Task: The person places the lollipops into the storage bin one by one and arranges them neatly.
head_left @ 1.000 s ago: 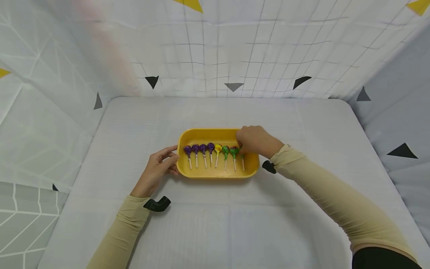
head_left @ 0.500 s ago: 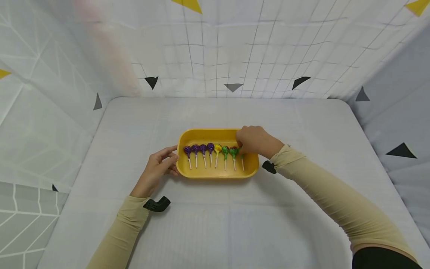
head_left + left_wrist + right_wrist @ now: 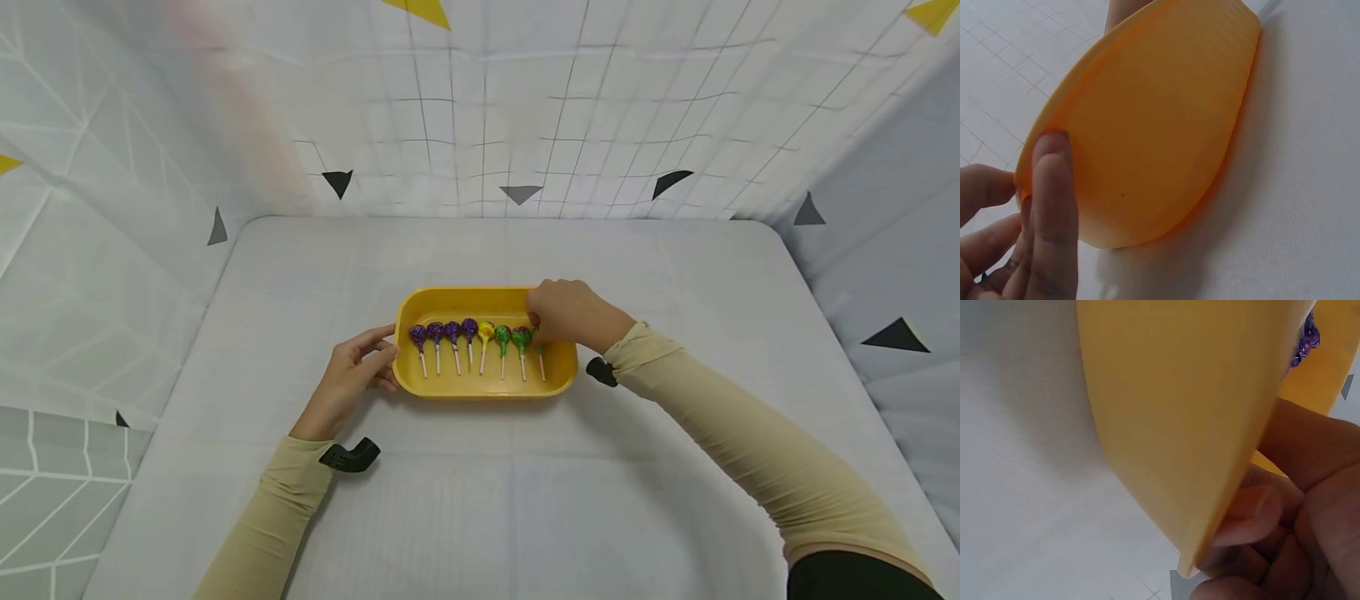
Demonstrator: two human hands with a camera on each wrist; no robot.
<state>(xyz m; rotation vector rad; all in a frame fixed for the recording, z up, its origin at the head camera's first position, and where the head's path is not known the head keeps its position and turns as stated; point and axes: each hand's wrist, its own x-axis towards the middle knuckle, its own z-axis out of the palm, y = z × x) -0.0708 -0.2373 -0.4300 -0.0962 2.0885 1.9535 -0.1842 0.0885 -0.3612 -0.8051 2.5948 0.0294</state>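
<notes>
A yellow oval tray [image 3: 487, 392] sits on the white table. Several lollipops stand side by side in it, sticks toward me: purple ones [image 3: 452, 330] at the left, one yellow [image 3: 486, 332], then green ones [image 3: 502, 335]. My left hand [image 3: 352, 371] grips the tray's left end, thumb at the rim and fingers on the outer wall, as the left wrist view shows too. Over the right end, my right hand [image 3: 573, 315] has curled fingers and pinches the rightmost green lollipop [image 3: 542, 367] by its head. That head and the fingertips are mostly hidden. In the right wrist view, the tray wall covers the thumb tip.
White table surface [image 3: 450, 500] surrounds the tray. A grid-patterned white backdrop [image 3: 510, 125] rises behind the table's far edge, with patterned cloth walls at both sides. Each wrist carries a black device [image 3: 351, 456].
</notes>
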